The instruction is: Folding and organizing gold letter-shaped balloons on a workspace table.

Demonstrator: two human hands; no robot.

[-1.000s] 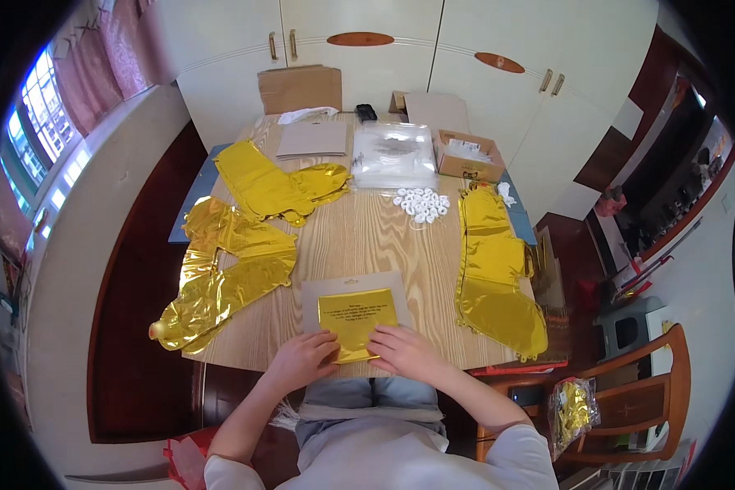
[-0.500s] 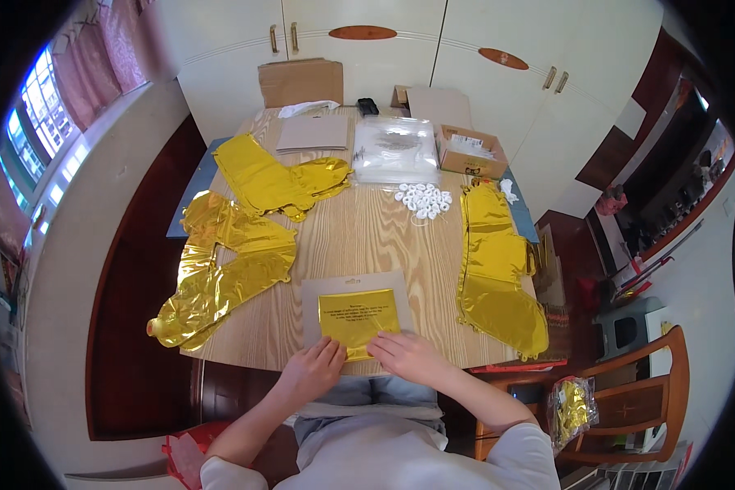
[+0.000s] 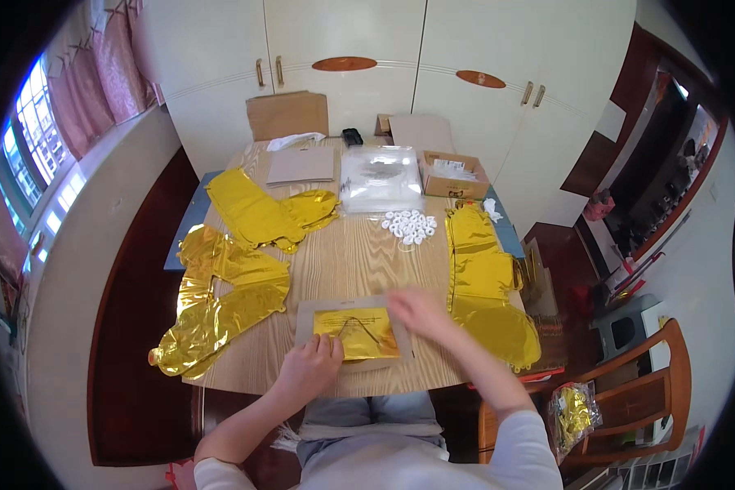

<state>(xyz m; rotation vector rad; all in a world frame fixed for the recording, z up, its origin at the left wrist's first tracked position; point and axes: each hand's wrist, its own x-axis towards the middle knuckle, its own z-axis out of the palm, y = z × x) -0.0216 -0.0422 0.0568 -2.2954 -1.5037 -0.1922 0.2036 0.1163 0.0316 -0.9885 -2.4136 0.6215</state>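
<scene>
A folded gold foil balloon (image 3: 358, 327) lies on a grey-brown backing card (image 3: 305, 320) near the table's front edge. Dark printed lines cross the foil, and a bent dark crease or shadow shows in its middle. My left hand (image 3: 314, 361) rests with its fingers laid on the left front part of the foil. Its thumb is hidden. My right hand (image 3: 416, 313) hovers by the card's upper right corner, off the foil. Motion smears its fingers, so their shape is unclear.
Flat gold foil balloons lie at left (image 3: 229, 310) and right (image 3: 478, 278), with a stack (image 3: 249, 208) farther back. Beyond are white rings (image 3: 409, 226), clear plastic bags (image 3: 381, 184), grey cards (image 3: 300, 166) and a small carton (image 3: 456, 186). A wooden chair (image 3: 637, 384) stands at right.
My right hand has left the foil's front edge and moved up and right. My left hand stays on the foil, whose surface now looks creased. The whole view has shifted slightly.
</scene>
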